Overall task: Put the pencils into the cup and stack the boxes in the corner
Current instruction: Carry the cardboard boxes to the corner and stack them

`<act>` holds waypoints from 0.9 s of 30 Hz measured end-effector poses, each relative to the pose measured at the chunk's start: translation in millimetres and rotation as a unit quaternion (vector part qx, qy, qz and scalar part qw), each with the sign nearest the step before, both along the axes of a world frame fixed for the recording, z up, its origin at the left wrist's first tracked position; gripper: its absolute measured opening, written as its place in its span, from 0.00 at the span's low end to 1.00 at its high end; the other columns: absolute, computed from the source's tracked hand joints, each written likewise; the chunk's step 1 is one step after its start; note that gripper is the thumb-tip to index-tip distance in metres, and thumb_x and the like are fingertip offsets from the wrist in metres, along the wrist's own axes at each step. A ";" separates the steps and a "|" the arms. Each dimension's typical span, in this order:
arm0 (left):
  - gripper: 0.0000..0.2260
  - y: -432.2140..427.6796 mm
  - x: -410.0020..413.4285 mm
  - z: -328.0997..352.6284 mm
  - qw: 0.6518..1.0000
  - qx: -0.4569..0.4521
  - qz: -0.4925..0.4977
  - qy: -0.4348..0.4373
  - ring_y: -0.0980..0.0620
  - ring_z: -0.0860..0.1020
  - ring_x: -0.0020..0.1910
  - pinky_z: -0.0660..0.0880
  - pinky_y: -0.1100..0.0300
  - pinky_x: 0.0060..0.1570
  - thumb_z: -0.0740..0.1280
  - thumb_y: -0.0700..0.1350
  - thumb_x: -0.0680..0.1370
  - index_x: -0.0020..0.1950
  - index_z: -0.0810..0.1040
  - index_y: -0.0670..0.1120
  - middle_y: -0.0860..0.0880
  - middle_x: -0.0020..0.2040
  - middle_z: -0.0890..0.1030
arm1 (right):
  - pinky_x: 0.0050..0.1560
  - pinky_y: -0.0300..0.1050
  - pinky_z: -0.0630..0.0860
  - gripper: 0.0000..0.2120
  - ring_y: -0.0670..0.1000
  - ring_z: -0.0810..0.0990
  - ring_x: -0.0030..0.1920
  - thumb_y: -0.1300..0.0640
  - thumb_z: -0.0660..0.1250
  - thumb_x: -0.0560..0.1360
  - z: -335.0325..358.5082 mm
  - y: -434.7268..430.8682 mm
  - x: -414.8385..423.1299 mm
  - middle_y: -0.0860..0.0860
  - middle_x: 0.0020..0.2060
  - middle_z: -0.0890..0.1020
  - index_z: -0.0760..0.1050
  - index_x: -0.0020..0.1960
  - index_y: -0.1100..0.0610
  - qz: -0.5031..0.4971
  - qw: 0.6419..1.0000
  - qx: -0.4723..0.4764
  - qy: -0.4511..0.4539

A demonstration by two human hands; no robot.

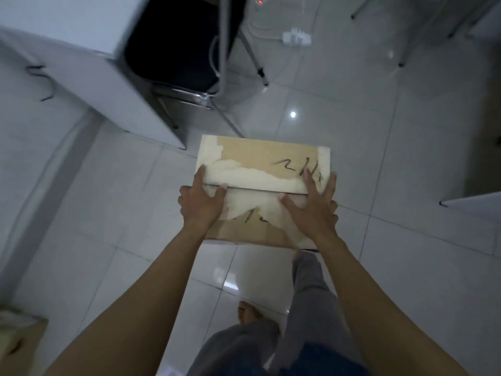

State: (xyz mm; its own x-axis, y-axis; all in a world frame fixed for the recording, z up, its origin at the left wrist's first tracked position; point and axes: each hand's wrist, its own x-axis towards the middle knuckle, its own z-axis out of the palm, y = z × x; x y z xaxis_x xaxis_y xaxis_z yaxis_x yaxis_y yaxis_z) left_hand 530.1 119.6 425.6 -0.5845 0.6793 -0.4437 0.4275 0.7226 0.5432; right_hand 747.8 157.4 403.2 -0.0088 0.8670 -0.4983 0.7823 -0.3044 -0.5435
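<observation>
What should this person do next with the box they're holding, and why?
Probably turn toward the second box at the lower left and lower the cardboard box onto it: left hand and right hand grip it above the tiled floor, so it is not yet stacked.

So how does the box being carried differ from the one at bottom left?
The carried box is held by left hand and right hand above the floor, with black scrawl on top; the other box sits untouched, mostly cut off. Both are brown cardboard.
</observation>
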 end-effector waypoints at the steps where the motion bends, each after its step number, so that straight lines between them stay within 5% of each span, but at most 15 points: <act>1: 0.31 -10.2 -10.5 8.7 1.000 0.002 0.003 0.010 0.35 0.67 0.64 0.67 0.45 0.63 0.65 0.59 0.75 0.75 0.57 0.58 0.37 0.64 0.67 | 0.69 0.60 0.58 0.41 0.62 0.57 0.73 0.31 0.65 0.69 8.9 -8.0 -10.8 0.44 0.76 0.32 0.46 0.75 0.33 0.005 1.000 -0.004 0.005; 11: 0.30 -113.3 -130.0 94.7 0.989 0.028 0.140 0.049 0.37 0.65 0.65 0.67 0.44 0.63 0.64 0.61 0.75 0.75 0.58 0.58 0.39 0.65 0.67 | 0.66 0.59 0.62 0.41 0.65 0.62 0.68 0.29 0.62 0.69 97.9 -58.1 -144.8 0.45 0.76 0.33 0.44 0.75 0.33 0.179 0.982 0.058 -0.012; 27: 0.31 -140.1 -278.2 143.9 0.932 0.019 0.362 0.006 0.36 0.65 0.66 0.67 0.45 0.63 0.64 0.61 0.75 0.75 0.57 0.55 0.38 0.66 0.66 | 0.67 0.59 0.60 0.38 0.62 0.60 0.72 0.30 0.63 0.70 150.6 10.4 -362.2 0.41 0.76 0.33 0.48 0.74 0.32 0.422 0.904 0.074 -0.015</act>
